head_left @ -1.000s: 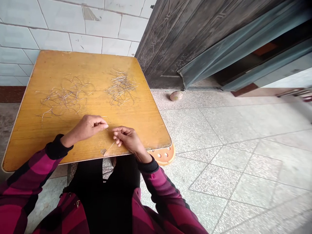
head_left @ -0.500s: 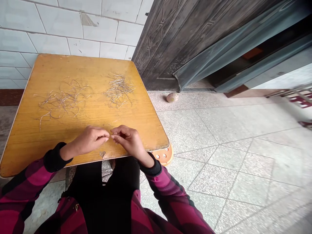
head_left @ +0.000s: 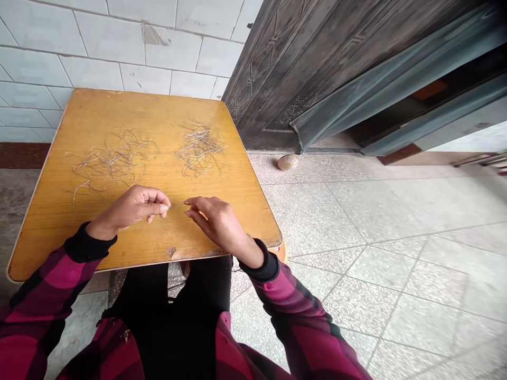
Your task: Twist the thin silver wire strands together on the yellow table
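Note:
I sit at a yellow wooden table (head_left: 119, 105). My left hand (head_left: 132, 207) rests near the front edge with its fingers pinched together; what they hold is too thin to make out. My right hand (head_left: 216, 221) lies a short gap to its right, thumb and forefinger pinched. A loose tangle of thin silvery wires (head_left: 111, 161) lies beyond my left hand. A denser pile of shorter wires (head_left: 200, 148) lies beyond my right hand.
A white tiled wall stands behind the table. A dark carved door (head_left: 301, 68) is at the right. A small round object (head_left: 287, 162) lies on the speckled tile floor by the door. An orange stool edge (head_left: 280, 250) shows under the table's right corner.
My hands were pinched together half a second ago and have now drawn a little apart. The thin wire seen between them a second ago no longer shows.

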